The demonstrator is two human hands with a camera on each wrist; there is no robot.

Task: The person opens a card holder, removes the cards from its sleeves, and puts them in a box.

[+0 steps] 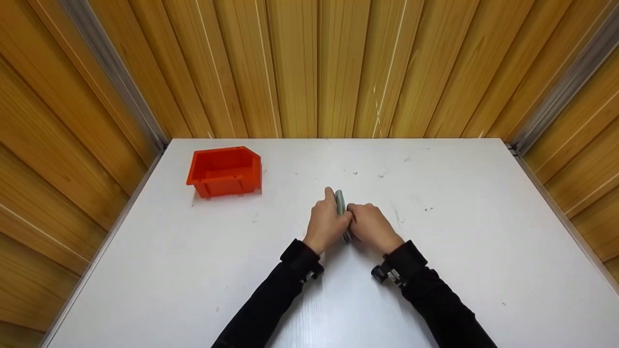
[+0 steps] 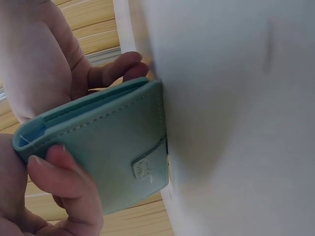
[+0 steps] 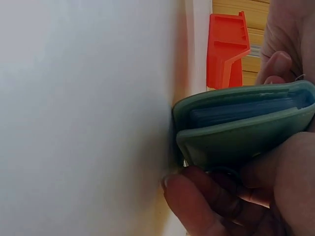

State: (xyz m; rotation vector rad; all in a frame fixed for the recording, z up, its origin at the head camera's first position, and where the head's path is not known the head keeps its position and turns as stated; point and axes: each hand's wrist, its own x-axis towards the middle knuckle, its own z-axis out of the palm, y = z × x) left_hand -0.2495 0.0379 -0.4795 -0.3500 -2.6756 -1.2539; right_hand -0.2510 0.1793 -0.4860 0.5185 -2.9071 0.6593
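A teal card holder (image 1: 340, 203) stands on edge between the two hands, its spine upward; stitching and a strap tab show on its cover in the left wrist view. My left hand (image 1: 329, 220) grips it from the left, with curled fingers against the cover. From the right, my right hand (image 1: 375, 227) holds the card holder (image 3: 241, 142), its fingers bent at the lower part of the cover. Bluish clear sleeves show between the covers in the right wrist view. Its lower edge is at or just above the white table (image 1: 145, 270); contact cannot be told.
A red plastic bin (image 1: 225, 187) stands at the back left of the table. Wood-patterned walls (image 1: 300, 67) rise behind the table and at both sides, with grey metal posts in the corners. Small dark marks dot the tabletop.
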